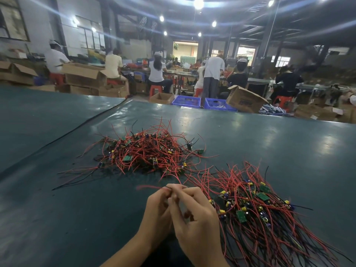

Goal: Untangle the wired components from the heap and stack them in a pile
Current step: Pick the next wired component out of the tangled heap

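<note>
A tangled heap of wired components (148, 153), small green boards with red and black wires, lies in the middle of the dark green table (57, 218). To the right lies a sorted pile (256, 207) of the same parts, wires fanned toward me. My left hand (157, 212) and my right hand (194, 222) meet in front of the heap, fingertips together. Both pinch a red wire (148, 187) that sticks out to the left, blurred. The board on that wire is hidden behind my fingers.
Beyond the table's far edge stand cardboard boxes (244, 100) and blue crates (185, 101). Several people sit or stand at benches further back. A black seam (81, 126) runs diagonally across the table at left.
</note>
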Motion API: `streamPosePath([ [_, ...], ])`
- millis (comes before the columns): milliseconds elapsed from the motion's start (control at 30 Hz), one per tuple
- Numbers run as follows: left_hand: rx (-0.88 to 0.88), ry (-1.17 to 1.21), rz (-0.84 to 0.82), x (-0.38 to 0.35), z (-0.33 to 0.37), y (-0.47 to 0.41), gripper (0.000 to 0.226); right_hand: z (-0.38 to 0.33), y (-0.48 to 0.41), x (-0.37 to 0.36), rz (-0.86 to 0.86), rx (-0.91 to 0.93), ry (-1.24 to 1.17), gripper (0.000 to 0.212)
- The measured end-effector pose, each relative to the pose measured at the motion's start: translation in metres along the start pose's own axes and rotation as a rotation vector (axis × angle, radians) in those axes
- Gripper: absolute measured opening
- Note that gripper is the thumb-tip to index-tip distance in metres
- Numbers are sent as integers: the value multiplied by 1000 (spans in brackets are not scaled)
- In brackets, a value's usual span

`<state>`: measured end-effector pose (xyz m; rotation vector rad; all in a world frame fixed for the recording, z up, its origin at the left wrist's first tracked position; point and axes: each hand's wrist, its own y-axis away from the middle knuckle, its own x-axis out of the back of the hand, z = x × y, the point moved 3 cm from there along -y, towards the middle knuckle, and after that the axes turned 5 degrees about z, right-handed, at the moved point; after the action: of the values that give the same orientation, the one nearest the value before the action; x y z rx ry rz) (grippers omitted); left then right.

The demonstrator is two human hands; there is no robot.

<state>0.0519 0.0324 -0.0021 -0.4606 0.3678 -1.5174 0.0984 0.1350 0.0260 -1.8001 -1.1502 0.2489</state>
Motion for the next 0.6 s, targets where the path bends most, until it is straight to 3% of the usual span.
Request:
streamPosePath([
  [133, -28, -55, 139, 5, 0, -4, 29, 9, 0, -1, -53, -217, 16, 20],
  [233, -60, 45, 156, 5, 7, -2, 35, 17, 3, -6, -162, -490, -83, 58],
  [300, -106, 76, 127, 2, 12, 2, 40, 18, 1, -7, -183, -715, -258, 71],
  [400, -97, 129, 73, -5, 16, 8, 45, 22, 0, -6, -80, -1010, -545, 52],
  [467, -69, 169, 70, -8, 15, 9, 45, 23, -3, -5, -45, -998, -601, 39],
  [600, -27, 159, -4, -7, 12, 7, 17, 18, -5, -4, -41, -930, -674, 39],
])
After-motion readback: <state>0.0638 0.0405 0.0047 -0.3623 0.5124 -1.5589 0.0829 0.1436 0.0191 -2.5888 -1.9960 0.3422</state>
